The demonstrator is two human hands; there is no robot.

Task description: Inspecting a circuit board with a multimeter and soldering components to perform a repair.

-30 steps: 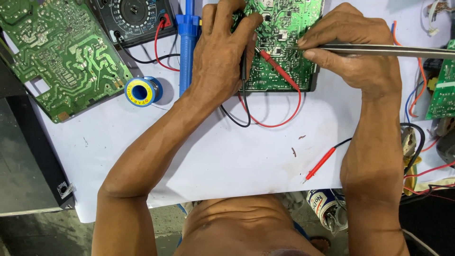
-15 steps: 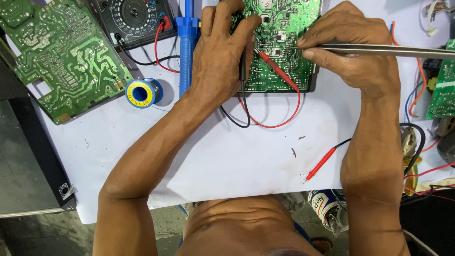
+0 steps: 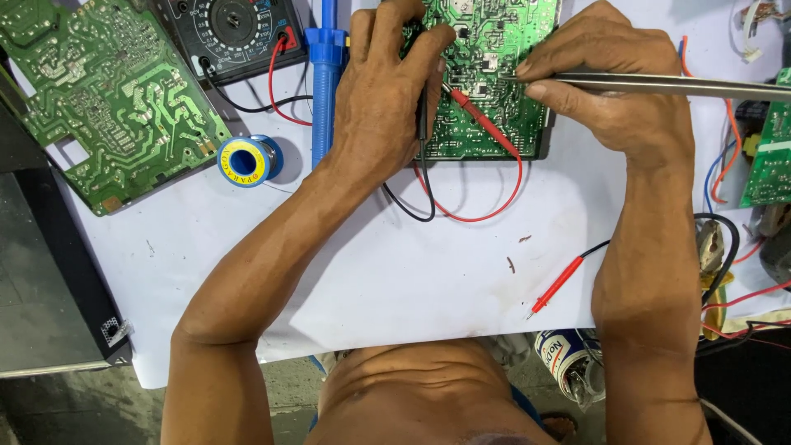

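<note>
Head view shows our left hand [image 3: 387,99] clamped on two meter probes [image 3: 482,124] against the green circuit board [image 3: 494,74] at the table's [image 3: 395,272] far edge; our right hand [image 3: 610,91] grips a metal tool [image 3: 676,84] touching it. Work looks mid-way; a spare red probe [image 3: 556,287] lies unused.

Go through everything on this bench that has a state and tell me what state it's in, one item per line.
left hand: gripping the red probe and a black probe on the circuit board
right hand: pinching a metal rod at the board
second red probe: lying loose
multimeter: leads plugged in
solder spool: lying flat
</note>
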